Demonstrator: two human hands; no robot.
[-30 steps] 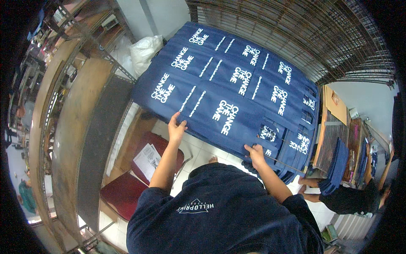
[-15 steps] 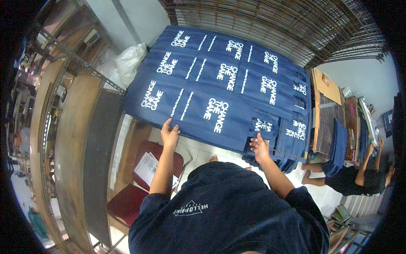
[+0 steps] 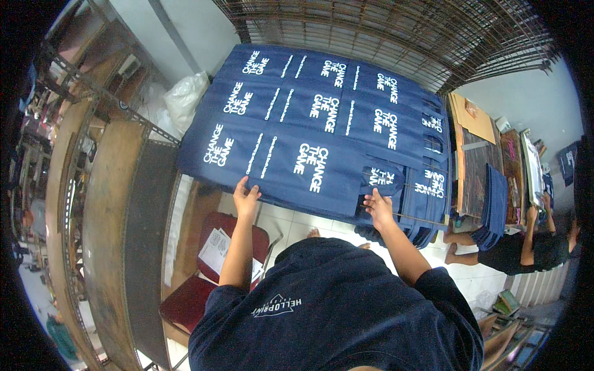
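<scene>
Several navy cloth pieces [image 3: 281,114] with white printed lettering lie in rows on a wide rack in front of me. My left hand [image 3: 247,199] is at the near edge of the closest piece [image 3: 272,179], its fingertips over the edge and its thumb apart to the right. Further right, my right hand [image 3: 379,210] has thumb and fingers around the near edge, beside a crumpled printed flap [image 3: 382,178]. The undersides of the cloth under both hands are hidden. Narrow navy strips [image 3: 414,213] hang over the rack's right end.
Stacked wire racks [image 3: 396,31] stand behind. At left are wooden shelves [image 3: 114,247] and a clear plastic bag [image 3: 187,96]. A red chair [image 3: 216,226] holds paper sheets [image 3: 216,250]. On the right, a wooden table [image 3: 479,161] stands near a co-worker's arms [image 3: 531,238].
The view has turned slightly, shifting the cloth a little left in the picture. Both my hands stay at the near edge. The crumpled flap by my right hand has changed shape slightly.
</scene>
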